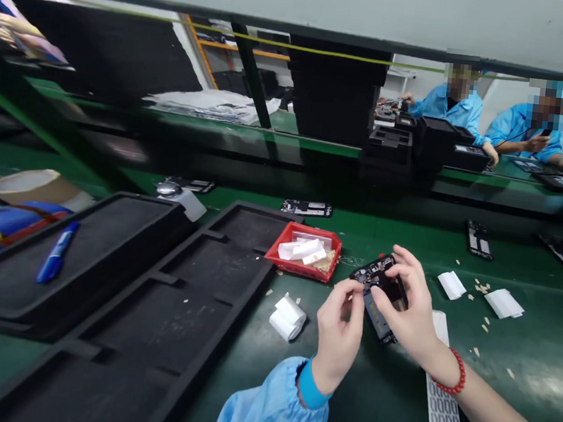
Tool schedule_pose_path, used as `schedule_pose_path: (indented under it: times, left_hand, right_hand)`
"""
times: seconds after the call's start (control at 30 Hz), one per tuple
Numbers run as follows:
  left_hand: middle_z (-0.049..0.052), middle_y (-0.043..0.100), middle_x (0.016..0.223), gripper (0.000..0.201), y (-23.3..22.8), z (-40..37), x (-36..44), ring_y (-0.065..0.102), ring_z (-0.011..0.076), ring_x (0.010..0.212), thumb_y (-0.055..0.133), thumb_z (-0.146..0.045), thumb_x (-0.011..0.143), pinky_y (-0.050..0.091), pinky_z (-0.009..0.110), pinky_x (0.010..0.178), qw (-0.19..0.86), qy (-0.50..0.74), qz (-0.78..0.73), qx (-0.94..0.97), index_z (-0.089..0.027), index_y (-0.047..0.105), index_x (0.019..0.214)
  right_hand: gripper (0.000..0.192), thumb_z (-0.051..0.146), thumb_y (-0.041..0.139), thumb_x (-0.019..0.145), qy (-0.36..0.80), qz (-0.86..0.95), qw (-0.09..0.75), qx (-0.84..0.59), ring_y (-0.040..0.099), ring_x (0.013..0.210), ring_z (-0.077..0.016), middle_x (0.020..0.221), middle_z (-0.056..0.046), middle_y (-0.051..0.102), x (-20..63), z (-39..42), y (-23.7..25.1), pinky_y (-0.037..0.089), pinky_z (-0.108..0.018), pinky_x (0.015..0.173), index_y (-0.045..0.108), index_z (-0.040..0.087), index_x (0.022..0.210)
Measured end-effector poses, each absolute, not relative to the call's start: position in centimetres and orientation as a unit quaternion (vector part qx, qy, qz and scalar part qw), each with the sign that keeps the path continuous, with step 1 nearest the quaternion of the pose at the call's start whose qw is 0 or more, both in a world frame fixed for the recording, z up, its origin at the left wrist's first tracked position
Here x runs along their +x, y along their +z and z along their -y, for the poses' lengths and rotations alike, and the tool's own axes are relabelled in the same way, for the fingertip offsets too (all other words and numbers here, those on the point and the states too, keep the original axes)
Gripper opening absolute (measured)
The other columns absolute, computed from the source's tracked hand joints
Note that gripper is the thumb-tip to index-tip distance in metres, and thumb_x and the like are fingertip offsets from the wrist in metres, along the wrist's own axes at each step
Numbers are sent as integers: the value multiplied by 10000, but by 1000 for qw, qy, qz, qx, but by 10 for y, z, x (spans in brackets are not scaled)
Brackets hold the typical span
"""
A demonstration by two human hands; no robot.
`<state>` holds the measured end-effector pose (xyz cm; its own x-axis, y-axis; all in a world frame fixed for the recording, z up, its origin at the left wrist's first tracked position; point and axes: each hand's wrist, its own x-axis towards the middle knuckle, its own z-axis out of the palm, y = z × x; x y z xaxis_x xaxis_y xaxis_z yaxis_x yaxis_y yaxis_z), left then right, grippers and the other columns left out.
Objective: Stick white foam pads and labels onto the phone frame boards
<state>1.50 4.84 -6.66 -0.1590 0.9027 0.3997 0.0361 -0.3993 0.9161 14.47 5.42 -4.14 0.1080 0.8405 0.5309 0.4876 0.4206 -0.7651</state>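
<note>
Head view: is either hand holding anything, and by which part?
The right hand grips a black phone chassis around its middle, fingers over the top. The left hand pinches at its near left edge; whether it holds something small cannot be told.

The surface (521,370) is green and glossy, throwing back the lamp light. The long black trays (158,332) look matt and soft, like foam. The small red bin (277,249) is shiny plastic holding white paper rolls (302,249). The phone frame (380,275) shows dark bare electronics, and the sleeve (265,411) is smooth blue cloth
</note>
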Motion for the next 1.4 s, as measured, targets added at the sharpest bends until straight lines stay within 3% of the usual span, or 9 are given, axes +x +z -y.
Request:
schedule_pose_path:
  times: [0.1, 0.33, 0.47, 0.63, 0.93, 1.13, 1.23, 1.3, 1.4]
  left_hand:
    - [41, 716, 889, 148, -65, -47, 11, 694, 170, 860, 558, -203, 949, 559, 263, 809, 330, 619, -429, 569, -207, 694, 891]
    - [77, 735, 924, 149, -59, -45, 9, 722, 186, 813, 608, -222, 909, 599, 243, 671, 300, 623, -434, 578, -179, 749, 935]
    - [69, 736, 863, 149, -58, -45, 11, 713, 171, 753, 615, -223, 923, 598, 237, 645, 283, 626, -430, 586, -179, 757, 906]
    - [62, 744, 882, 163, -58, -43, 9, 706, 166, 769, 604, -173, 921, 592, 232, 654, 273, 621, -408, 611, -198, 760, 957]
    - [60, 723, 892, 138, -59, -43, 8, 705, 164, 768, 587, -167, 908, 577, 222, 635, 322, 612, -408, 596, -196, 722, 924]
    - [4, 653, 835, 94, -60, -50, 14, 677, 130, 737, 551, -214, 937, 540, 210, 659, 398, 608, -446, 523, -221, 559, 1030]
    - [20, 665, 882, 122, -67, -57, 20, 678, 147, 793, 572, -202, 904, 537, 232, 702, 439, 588, -457, 503, -214, 571, 1025]
    - [13, 653, 814, 187, -73, -63, 22, 648, 143, 710, 565, -183, 882, 518, 234, 652, 464, 572, -466, 491, -194, 610, 1063]
    - [-34, 568, 655, 311, -78, -68, 22, 544, 124, 567, 542, -164, 859, 460, 230, 568, 483, 564, -477, 470, -164, 648, 1151]
  right_hand:
    - [24, 254, 642, 917, 141, 667, 527, -507, 491, 1395, -297, 1460, -112, 505, 142, -50, -40, 449, -509, 1124, 642, 240, 897]
    - [161, 156, 631, 923, 62, 717, 525, -454, 524, 1351, -304, 1439, -102, 535, 139, -44, -36, 465, -547, 1111, 738, 268, 968]
    - [121, 191, 661, 914, 120, 695, 529, -471, 565, 1307, -297, 1394, -104, 563, 143, -47, -35, 506, -509, 1072, 751, 262, 952]
    - [45, 220, 697, 892, 185, 683, 520, -479, 561, 1321, -295, 1449, -83, 519, 147, -50, -33, 497, -487, 1077, 722, 254, 878]
    - [101, 151, 525, 947, 93, 799, 427, -414, 460, 1362, -327, 1340, -123, 531, 153, -45, -28, 373, -613, 1123, 517, 249, 924]
    - [136, 216, 476, 1000, 200, 741, 512, -385, 631, 988, -217, 1025, -82, 621, 161, -64, 17, 541, -368, 846, 509, 240, 870]
    - [126, 221, 549, 965, 258, 800, 381, -385, 614, 739, -151, 822, -19, 640, 132, -114, 43, 517, -289, 703, 570, 210, 841]
    - [176, 143, 597, 916, 269, 851, 239, -382, 591, 668, -129, 734, 2, 648, 104, -154, 47, 486, -267, 656, 600, 185, 745]
    - [243, 110, 679, 878, 280, 871, 150, -375, 559, 550, -99, 592, 38, 603, 71, -203, 33, 489, -252, 605, 613, 157, 649]
